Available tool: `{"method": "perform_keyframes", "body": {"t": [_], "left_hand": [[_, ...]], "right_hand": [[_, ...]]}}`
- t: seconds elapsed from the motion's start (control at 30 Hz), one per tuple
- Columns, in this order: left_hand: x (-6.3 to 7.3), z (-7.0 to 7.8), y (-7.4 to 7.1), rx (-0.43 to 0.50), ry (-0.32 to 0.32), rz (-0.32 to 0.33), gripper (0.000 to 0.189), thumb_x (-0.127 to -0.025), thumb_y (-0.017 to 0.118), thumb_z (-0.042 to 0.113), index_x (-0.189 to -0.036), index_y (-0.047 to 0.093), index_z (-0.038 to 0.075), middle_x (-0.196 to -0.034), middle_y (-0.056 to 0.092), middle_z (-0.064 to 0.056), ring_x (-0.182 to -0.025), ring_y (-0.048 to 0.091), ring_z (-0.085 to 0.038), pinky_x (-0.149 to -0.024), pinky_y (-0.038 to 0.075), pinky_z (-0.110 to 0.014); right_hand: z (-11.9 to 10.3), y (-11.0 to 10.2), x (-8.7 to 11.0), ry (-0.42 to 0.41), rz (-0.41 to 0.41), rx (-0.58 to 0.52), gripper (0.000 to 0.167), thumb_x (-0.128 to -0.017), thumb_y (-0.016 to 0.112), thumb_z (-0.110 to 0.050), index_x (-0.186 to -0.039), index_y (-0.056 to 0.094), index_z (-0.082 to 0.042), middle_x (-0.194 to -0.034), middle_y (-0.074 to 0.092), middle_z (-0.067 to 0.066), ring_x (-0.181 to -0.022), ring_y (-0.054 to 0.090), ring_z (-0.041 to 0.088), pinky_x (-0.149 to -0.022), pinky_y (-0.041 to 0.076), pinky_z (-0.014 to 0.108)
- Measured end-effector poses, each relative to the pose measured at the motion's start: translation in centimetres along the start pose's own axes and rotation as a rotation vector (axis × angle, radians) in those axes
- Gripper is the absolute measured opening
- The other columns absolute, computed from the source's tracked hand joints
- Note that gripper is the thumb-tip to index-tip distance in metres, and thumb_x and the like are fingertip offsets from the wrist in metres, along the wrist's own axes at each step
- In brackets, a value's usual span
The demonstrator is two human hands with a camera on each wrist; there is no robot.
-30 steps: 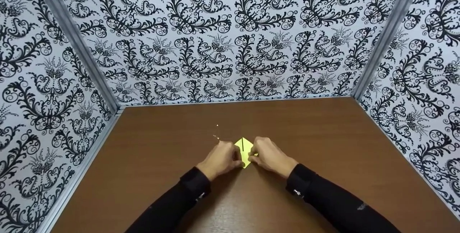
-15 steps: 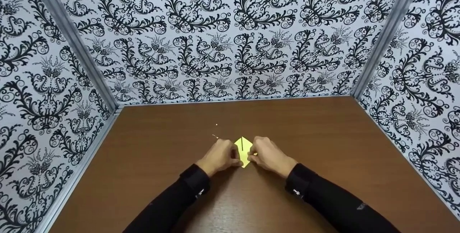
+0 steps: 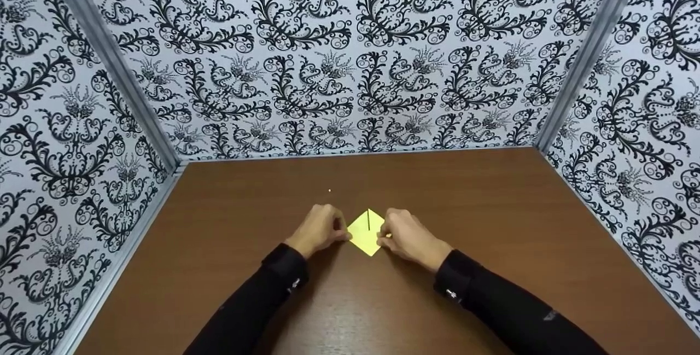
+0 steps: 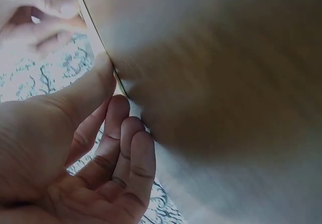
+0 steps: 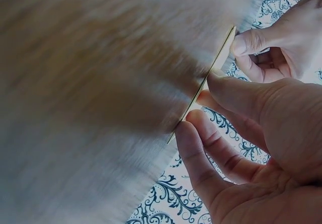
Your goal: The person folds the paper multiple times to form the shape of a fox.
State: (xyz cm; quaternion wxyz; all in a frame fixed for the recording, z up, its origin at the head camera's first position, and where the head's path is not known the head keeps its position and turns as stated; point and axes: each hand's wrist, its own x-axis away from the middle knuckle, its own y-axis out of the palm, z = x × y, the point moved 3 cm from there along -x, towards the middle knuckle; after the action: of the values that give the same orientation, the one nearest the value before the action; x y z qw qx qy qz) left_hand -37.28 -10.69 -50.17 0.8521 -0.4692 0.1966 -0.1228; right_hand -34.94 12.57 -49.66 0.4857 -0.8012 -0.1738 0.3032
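A folded piece of yellow paper [image 3: 365,237] lies as a diamond at mid-table in the head view, a short dark line running down from its far corner. My left hand [image 3: 319,229] is at the paper's left corner, thumb and curled fingers pinching the edge. Opposite it, my right hand [image 3: 411,236] pinches the right side and covers that corner. Seen nearly edge-on in the left wrist view, the paper [image 4: 95,30] is a thin strip beneath the left thumb. In the right wrist view the right thumb and fingers grip the strip of paper [image 5: 221,55], with the left hand at its far end.
Under the paper is a brown wooden table [image 3: 465,191]. A tiny pale speck [image 3: 330,190] lies beyond the left hand. Walls with a black-and-white scroll pattern [image 3: 350,70] and grey metal posts [image 3: 593,51] enclose the back and sides.
My left hand has moved left from over the paper to its left corner, uncovering the left half. It now hides some pale specks on the table. The right hand stays in place.
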Motion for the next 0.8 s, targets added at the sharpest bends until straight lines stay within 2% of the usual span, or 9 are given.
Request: {"method": "perform_keyframes", "body": {"t": [0.1,0.27,0.47,0.67,0.8], "left_hand": [[0.0,-0.7,-0.3,0.005,-0.031,0.036,0.021,-0.091,0.101,0.012,-0.077,0.085,0.010,-0.080,0.083,-0.005,-0.073,0.068,-0.015,-0.072,0.057,-0.031],[0.3,-1.1,-0.8,0.019,-0.074,0.087,0.024,-0.092,0.101,0.013,-0.075,0.084,0.009,-0.082,0.085,-0.007,-0.075,0.073,-0.023,-0.074,0.060,-0.037],[0.5,-1.1,-0.9,-0.001,-0.118,0.099,0.025,-0.093,0.101,0.016,-0.075,0.084,0.012,-0.084,0.084,-0.004,-0.075,0.067,-0.018,-0.076,0.059,-0.036],[0.5,-0.8,-0.8,-0.008,-0.107,0.117,0.022,-0.091,0.101,0.011,-0.077,0.084,0.013,-0.084,0.083,-0.005,-0.077,0.069,-0.019,-0.077,0.062,-0.039],[0.7,0.3,-0.9,-0.049,-0.056,0.131,0.018,-0.091,0.100,0.010,-0.082,0.085,0.014,-0.090,0.084,-0.006,-0.084,0.076,-0.024,-0.080,0.065,-0.043]], "right_hand": [[-0.1,0.0,0.0,0.014,-0.015,0.002,0.005,-0.096,0.094,-0.004,-0.097,0.092,0.001,-0.097,0.079,0.013,-0.087,0.076,0.025,-0.072,0.064,0.031],[-0.2,0.0,-0.1,0.023,-0.025,0.014,0.007,-0.097,0.094,-0.005,-0.100,0.092,0.001,-0.099,0.080,0.013,-0.088,0.075,0.025,-0.073,0.064,0.030],[-0.2,-0.1,0.0,0.012,-0.011,0.009,0.006,-0.096,0.094,-0.005,-0.098,0.092,0.001,-0.098,0.080,0.012,-0.089,0.077,0.026,-0.074,0.065,0.033],[-0.2,-0.1,-0.1,-0.008,0.008,0.008,0.005,-0.094,0.095,-0.004,-0.095,0.092,0.000,-0.094,0.079,0.011,-0.084,0.073,0.022,-0.072,0.064,0.033],[-0.1,-0.1,-0.1,-0.003,0.012,0.003,0.004,-0.094,0.095,-0.003,-0.094,0.092,-0.001,-0.093,0.078,0.011,-0.084,0.072,0.021,-0.072,0.063,0.033]]}}
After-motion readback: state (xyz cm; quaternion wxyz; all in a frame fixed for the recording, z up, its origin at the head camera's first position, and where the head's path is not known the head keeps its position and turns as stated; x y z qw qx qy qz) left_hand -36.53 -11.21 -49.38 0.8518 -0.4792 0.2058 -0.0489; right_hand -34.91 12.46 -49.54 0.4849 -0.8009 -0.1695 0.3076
